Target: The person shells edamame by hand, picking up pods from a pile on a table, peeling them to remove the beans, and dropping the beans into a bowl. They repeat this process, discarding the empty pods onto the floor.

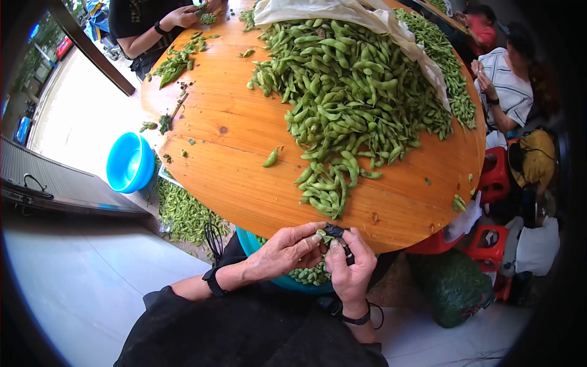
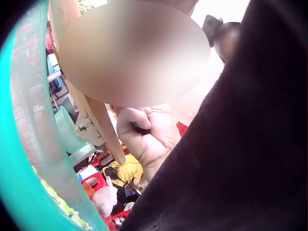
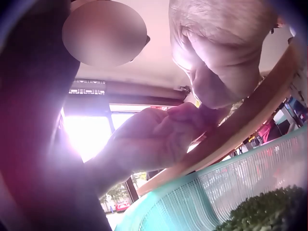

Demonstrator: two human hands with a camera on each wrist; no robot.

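A big heap of green bean pods [image 1: 348,92] covers the round wooden table [image 1: 232,165]. At the table's near edge my left hand [image 1: 287,252] pinches one small green pod [image 1: 320,233] with its fingertips. Touching it, my right hand [image 1: 350,266] grips a small dark tool [image 1: 336,231] against that pod. Both hands hover over a teal mesh basket [image 1: 309,276] with pods in it, also seen in the left wrist view [image 2: 29,144] and the right wrist view [image 3: 216,192]. From below, the right wrist view shows the two hands meeting under the table rim [image 3: 250,115].
A blue basin [image 1: 129,162] and spilled pods [image 1: 183,211] lie on the floor at left. Other people sit at the far side [image 1: 153,24] and right side [image 1: 507,85]. Red stools [image 1: 495,174] and a green bag [image 1: 455,284] crowd the right. A white sack [image 1: 342,12] lies on the heap.
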